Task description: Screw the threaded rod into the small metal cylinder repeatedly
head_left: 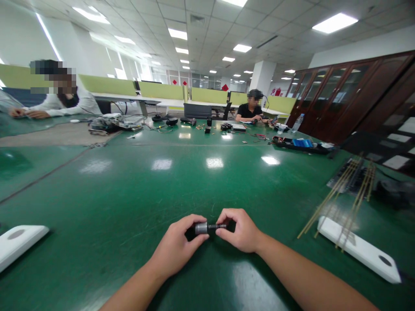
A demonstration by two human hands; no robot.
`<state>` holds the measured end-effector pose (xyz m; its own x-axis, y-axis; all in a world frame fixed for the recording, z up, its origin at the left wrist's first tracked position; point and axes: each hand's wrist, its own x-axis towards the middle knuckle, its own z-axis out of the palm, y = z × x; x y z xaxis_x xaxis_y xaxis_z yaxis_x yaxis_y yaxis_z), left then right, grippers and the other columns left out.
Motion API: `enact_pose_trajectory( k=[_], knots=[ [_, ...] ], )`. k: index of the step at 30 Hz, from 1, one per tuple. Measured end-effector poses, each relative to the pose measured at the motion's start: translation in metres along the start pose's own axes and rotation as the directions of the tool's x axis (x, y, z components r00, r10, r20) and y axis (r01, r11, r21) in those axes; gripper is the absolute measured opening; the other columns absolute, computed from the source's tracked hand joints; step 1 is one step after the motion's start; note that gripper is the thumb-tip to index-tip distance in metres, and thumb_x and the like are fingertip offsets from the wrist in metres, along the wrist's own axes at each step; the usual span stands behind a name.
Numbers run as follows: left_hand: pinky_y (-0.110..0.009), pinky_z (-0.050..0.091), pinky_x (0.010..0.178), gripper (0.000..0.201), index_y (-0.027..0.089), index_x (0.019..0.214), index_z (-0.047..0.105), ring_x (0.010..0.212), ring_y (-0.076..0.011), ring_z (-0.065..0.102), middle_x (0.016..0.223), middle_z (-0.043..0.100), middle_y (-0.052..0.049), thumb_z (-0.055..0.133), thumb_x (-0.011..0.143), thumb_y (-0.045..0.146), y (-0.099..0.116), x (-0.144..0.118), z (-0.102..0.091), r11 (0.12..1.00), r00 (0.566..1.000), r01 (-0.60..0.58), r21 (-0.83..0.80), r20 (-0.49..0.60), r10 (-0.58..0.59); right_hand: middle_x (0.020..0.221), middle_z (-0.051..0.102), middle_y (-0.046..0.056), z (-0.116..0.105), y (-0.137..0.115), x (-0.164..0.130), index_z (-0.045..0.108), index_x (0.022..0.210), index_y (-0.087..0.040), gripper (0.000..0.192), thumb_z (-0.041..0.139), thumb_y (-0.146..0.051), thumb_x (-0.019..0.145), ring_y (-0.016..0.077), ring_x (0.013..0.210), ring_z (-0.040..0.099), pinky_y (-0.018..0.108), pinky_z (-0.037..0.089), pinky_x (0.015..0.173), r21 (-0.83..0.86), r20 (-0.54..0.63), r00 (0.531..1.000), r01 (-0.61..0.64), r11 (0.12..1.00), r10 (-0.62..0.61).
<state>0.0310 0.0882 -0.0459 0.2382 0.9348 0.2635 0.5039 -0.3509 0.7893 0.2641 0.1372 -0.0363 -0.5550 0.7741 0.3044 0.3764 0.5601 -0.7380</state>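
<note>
Grey metal: a small cylinder (201, 227) with a thin dark shaft (216, 226) sticking out of its right end, held low over the green desk (136, 190) between our two hands. Our left hand (177, 248) has its fingers closed round the cylinder; our right hand (238, 231) pinches the shaft just right of it, fingertips nearly shut. Best, we judge, to keep the left grip still, hold shaft and cylinder in line, and move only the right fingertips, close above the desk.
</note>
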Motion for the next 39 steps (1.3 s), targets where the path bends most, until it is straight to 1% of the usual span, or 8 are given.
enact_pose_trajectory(
  k=[5, 14, 19, 25, 29, 34, 36, 39],
  knots=[
    [-0.030, 0.048, 0.087, 0.025, 0.028, 0.112, 0.064, 0.097, -0.0187, 0.063, 0.106, 0.068, 0.000, 0.070, 0.088, 0.027, 0.0001, 0.0014, -0.0004, 1.000, 1.000, 0.012, -0.015, -0.013, -0.012, 0.077, 0.066, 0.001, -0.0005, -0.0024, 0.0007, 0.065, 0.086, -0.018, 0.007, 0.068, -0.021, 0.081, 0.0159, 0.071, 0.061, 0.028, 0.047, 0.069, 0.048, -0.008, 1.000, -0.024, 0.999, 0.024],
    [-0.031, 0.049, 0.089, 0.026, 0.028, 0.113, 0.064, 0.098, -0.0193, 0.064, 0.107, 0.069, 0.000, 0.070, 0.087, 0.029, -0.0011, 0.0009, -0.0009, 1.000, 0.999, 0.018, -0.008, -0.034, -0.018, 0.076, 0.065, 0.000, 0.0020, -0.0050, 0.0006, 0.064, 0.086, -0.019, 0.005, 0.066, -0.021, 0.082, 0.0151, 0.070, 0.060, 0.027, 0.047, 0.068, 0.037, -0.038, 0.999, -0.037, 0.999, 0.039],
    [-0.032, 0.050, 0.089, 0.027, 0.026, 0.114, 0.064, 0.098, -0.0207, 0.065, 0.108, 0.069, -0.003, 0.069, 0.088, 0.034, -0.0011, 0.0006, -0.0010, 1.000, 0.998, 0.020, -0.007, -0.058, -0.021, 0.076, 0.065, 0.000, 0.0015, -0.0059, 0.0006, 0.064, 0.087, -0.019, 0.005, 0.066, -0.022, 0.083, 0.0151, 0.070, 0.060, 0.027, 0.047, 0.068, 0.058, -0.057, 0.997, -0.045, 0.997, 0.048],
    [-0.031, 0.049, 0.089, 0.030, 0.028, 0.120, 0.061, 0.099, -0.0196, 0.064, 0.111, 0.068, -0.001, 0.062, 0.093, 0.039, 0.0003, 0.0013, -0.0019, 0.998, 0.998, 0.040, -0.041, -0.036, -0.042, 0.074, 0.063, 0.000, -0.0001, -0.0057, 0.0007, 0.064, 0.088, -0.018, 0.008, 0.066, -0.026, 0.087, 0.0141, 0.069, 0.058, 0.026, 0.045, 0.067, 0.111, -0.076, 0.996, -0.047, 0.993, 0.055],
    [-0.029, 0.048, 0.087, 0.028, 0.028, 0.120, 0.061, 0.097, -0.0191, 0.063, 0.109, 0.068, -0.001, 0.058, 0.095, 0.041, -0.0002, 0.0021, -0.0025, 0.997, 0.998, 0.054, -0.057, -0.037, -0.056, 0.068, 0.062, -0.001, 0.0020, -0.0018, 0.0006, 0.062, 0.087, -0.018, 0.016, 0.061, -0.033, 0.093, 0.0131, 0.063, 0.057, 0.025, 0.044, 0.063, 0.159, -0.063, 0.994, -0.079, 0.984, 0.090],
    [-0.027, 0.047, 0.083, 0.027, 0.027, 0.118, 0.061, 0.093, -0.0177, 0.063, 0.105, 0.068, 0.000, 0.057, 0.096, 0.042, -0.0014, 0.0025, -0.0034, 0.995, 0.996, 0.070, -0.068, -0.048, -0.073, 0.071, 0.066, 0.002, 0.0030, 0.0011, 0.0007, 0.061, 0.085, -0.017, 0.028, 0.055, -0.041, 0.098, 0.0125, 0.059, 0.060, 0.025, 0.044, 0.060, 0.248, -0.029, 0.992, -0.113, 0.962, 0.124],
    [-0.027, 0.046, 0.081, 0.026, 0.028, 0.118, 0.061, 0.088, -0.0162, 0.063, 0.100, 0.068, 0.001, 0.056, 0.097, 0.042, -0.0018, 0.0026, -0.0037, 0.994, 0.996, 0.077, -0.083, -0.039, -0.081, 0.070, 0.066, 0.002, 0.0024, 0.0013, 0.0003, 0.062, 0.082, -0.016, 0.033, 0.052, -0.042, 0.100, 0.0126, 0.059, 0.060, 0.025, 0.045, 0.062, 0.259, -0.028, 0.992, -0.112, 0.959, 0.124],
    [-0.026, 0.045, 0.079, 0.026, 0.028, 0.118, 0.060, 0.084, -0.0152, 0.063, 0.095, 0.068, 0.002, 0.055, 0.098, 0.042, -0.0032, 0.0027, -0.0038, 0.993, 0.995, 0.085, -0.083, -0.036, -0.088, 0.063, 0.064, 0.002, 0.0013, 0.0024, -0.0008, 0.062, 0.075, -0.016, 0.043, 0.046, -0.046, 0.102, 0.0128, 0.058, 0.059, 0.026, 0.044, 0.062, 0.256, -0.033, 0.991, -0.117, 0.959, 0.130]
  ],
)
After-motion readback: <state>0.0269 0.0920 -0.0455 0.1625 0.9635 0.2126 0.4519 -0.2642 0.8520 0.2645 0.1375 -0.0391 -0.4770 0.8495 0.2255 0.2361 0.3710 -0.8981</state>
